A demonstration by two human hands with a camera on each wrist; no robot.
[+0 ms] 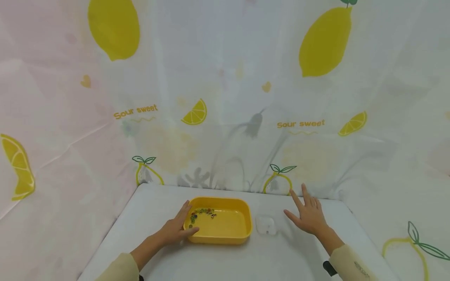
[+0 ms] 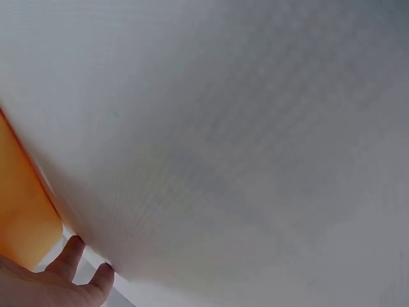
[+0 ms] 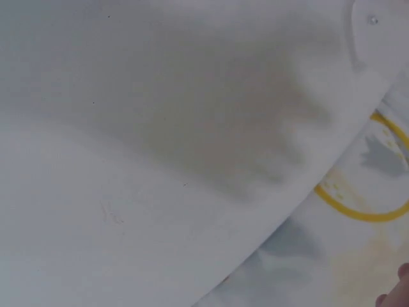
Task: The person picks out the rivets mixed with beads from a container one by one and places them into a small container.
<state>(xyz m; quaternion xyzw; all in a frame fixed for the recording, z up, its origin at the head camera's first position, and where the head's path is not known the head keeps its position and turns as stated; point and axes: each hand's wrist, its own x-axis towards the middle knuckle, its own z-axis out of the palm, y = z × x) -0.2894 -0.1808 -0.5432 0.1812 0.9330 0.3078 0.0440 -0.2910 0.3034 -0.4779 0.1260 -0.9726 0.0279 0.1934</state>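
Observation:
A yellow plastic tray (image 1: 225,239) lies on the white table, with several small glass marbles (image 1: 192,218) of mixed colours along its left and back inner sides. My left hand (image 1: 175,228) holds the tray's left end, thumb over the front left rim and fingers along the outer left side. In the left wrist view, two fingertips (image 2: 75,243) show beside the tray's orange-looking wall (image 2: 22,204). My right hand (image 1: 309,216) hovers over the table's right part, fingers spread, holding nothing. Between it and the tray sits a small clear square dish (image 1: 266,225) with tiny bits inside.
The white table (image 1: 225,261) ends at the back against a hanging cloth (image 1: 225,78) printed with lemons. More cloth rises at both sides. A dark band (image 1: 329,268) circles the right wrist.

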